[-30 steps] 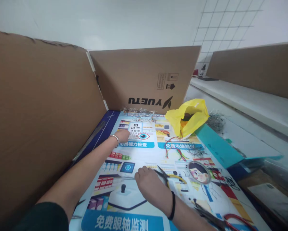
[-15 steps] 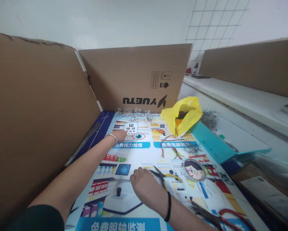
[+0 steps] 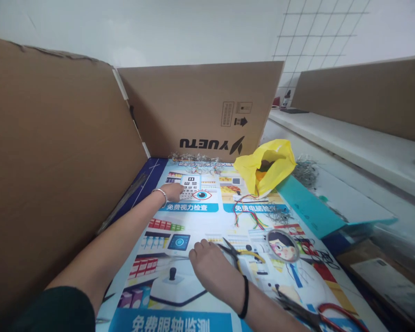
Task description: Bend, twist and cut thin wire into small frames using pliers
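Note:
My left hand (image 3: 173, 191) reaches far forward and rests on a printed poster (image 3: 200, 221) that covers the table, near a row of small clear parts (image 3: 196, 159) along the cardboard wall; what it holds I cannot see. My right hand (image 3: 210, 263) lies palm down on the poster, its fingers beside a pair of yellow-handled cutters (image 3: 242, 253). A bundle of coloured wires (image 3: 250, 214) lies further ahead to the right.
Cardboard panels (image 3: 200, 110) wall off the left and back. A yellow plastic bag (image 3: 266, 166) sits at the back right beside a teal sheet (image 3: 307, 207) and a tangle of thin metal wire (image 3: 304, 169). Red-handled scissors (image 3: 318, 313) lie at the near right.
Both hands stay nearly where they were. The view shifted slightly.

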A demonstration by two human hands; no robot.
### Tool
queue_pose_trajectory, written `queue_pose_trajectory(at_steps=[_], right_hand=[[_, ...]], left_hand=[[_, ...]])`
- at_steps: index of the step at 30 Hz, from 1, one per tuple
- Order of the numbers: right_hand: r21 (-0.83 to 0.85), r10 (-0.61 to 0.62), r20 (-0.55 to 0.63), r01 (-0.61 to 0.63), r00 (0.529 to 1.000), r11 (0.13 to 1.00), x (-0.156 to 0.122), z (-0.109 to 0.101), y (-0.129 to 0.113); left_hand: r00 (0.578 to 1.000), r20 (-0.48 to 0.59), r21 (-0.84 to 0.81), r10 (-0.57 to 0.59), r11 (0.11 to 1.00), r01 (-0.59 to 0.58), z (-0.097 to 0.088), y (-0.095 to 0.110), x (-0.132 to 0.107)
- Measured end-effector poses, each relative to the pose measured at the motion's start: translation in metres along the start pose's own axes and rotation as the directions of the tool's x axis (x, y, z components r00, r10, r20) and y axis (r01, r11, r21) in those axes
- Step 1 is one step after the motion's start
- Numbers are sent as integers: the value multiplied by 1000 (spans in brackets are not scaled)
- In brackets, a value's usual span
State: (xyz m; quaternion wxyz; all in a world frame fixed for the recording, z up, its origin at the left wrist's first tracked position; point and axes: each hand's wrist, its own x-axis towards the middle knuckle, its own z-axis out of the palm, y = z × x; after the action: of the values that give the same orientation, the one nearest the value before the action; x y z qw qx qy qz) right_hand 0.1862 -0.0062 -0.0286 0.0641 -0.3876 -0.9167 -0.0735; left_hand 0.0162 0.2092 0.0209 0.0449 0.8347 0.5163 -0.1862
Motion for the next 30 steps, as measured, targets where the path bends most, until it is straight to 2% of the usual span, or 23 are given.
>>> queue_pose_trajectory(at_steps=[4,12,17,21,26,30], right_hand=[[-2,-1,4,1,1000,1000,0,-2,0],[3,-14,29,14,999,1000,-1,-5,-1],[13,-25,56,25,998,1000,-3,-13,-6],[16,-16,28,15,999,1000,-3,-16,-10],[23,0,-8,1,1000,1000,-4,-14,-11],[28,-9,-14,9,1000,1000,-4,-10,-11]], left_hand=[[997,76,-4,-23,1000,23,1,3,1],[992,106,-11,-62,998,63,6,5,6],[991,129,25,-30,999,27,9,7,7],[993,110,59,34,997,-41,12,5,10],[996,27,30,84,996,-85,20,3,15],[998,-31,-36,59,998,-60,25,4,16]])
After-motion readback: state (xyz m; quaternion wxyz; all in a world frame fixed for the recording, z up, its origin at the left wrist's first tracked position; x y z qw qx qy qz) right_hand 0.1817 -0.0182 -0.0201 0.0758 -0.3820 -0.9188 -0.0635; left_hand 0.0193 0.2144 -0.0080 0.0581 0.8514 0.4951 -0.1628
